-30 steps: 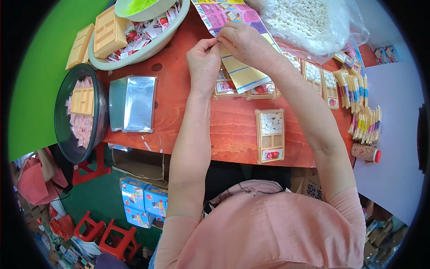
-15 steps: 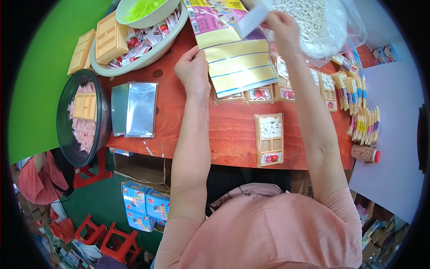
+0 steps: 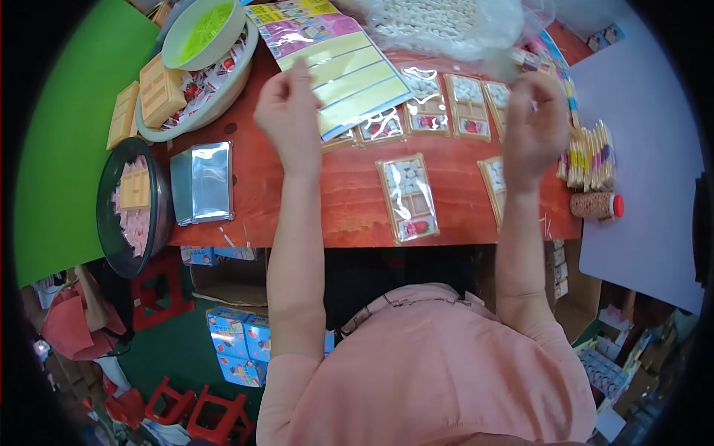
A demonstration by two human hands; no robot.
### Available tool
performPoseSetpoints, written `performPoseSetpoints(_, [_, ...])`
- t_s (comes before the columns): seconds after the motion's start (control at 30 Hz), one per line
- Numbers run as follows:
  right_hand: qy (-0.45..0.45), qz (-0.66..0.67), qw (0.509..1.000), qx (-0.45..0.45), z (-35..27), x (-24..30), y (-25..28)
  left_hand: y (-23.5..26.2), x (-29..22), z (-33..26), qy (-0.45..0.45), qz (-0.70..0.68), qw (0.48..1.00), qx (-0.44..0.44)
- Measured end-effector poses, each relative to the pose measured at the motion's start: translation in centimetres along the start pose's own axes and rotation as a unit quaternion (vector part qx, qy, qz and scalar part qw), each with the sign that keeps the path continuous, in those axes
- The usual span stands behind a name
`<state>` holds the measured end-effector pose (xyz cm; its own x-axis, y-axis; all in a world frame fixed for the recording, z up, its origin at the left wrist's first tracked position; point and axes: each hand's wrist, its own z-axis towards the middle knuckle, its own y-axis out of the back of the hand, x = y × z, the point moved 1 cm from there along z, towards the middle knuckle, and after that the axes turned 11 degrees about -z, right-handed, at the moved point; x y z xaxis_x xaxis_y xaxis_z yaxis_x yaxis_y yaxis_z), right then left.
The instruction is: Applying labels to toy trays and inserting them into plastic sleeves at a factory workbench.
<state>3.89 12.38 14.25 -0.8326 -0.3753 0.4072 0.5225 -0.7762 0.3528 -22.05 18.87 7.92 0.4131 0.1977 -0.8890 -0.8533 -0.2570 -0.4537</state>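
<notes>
Nearest to the person, at the lower middle of the frame, a packed tray of white pieces [image 3: 407, 197] lies flat near the front edge of the red tabletop [image 3: 335, 201], with a second one [image 3: 494, 186] partly hidden behind the right forearm. Both hands hover above the board, touching nothing on it. The left hand [image 3: 290, 115] is loosely curled, fingers bent and apart, and holds nothing that I can see. The right hand [image 3: 534, 123] is pinched closer together; something small may sit between its fingertips, but the blur keeps me from telling.

Just past the hands, toward the upper middle, a row of sealed trays [image 3: 446, 108] runs along the board, and the yellow-striped card sheet [image 3: 349, 70] lies under a clear film beside the left hand. That sheet and the trays look like the work in hand, so to my eye the careful way is to bring each tray down square against a stripe and press it flat (the film looks slippery, so a sliding push could skew it).

Further left sit a silvery foil stack [image 3: 202, 182], a dark basin of pink sachets [image 3: 130, 212] and a white bowl [image 3: 201, 33] with green bits. At the top right lies a clear bag of white pieces [image 3: 446, 22], with pencil-like sticks [image 3: 591, 152] at the right edge.
</notes>
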Motion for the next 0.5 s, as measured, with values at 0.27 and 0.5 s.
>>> performPoseSetpoints(0.27, [0.167, -0.052, 0.974, 0.143, -8.1, 6.0, 1.2, -2.5, -1.5, -13.5, 0.169, -0.101, 0.973, 0.116])
performPoseSetpoints(0.5, [-0.361, 0.253, 0.835, 0.33, -10.7, -0.4, 5.5, 1.3, -0.9, -16.2, 0.314, -0.15, 0.931, 0.109])
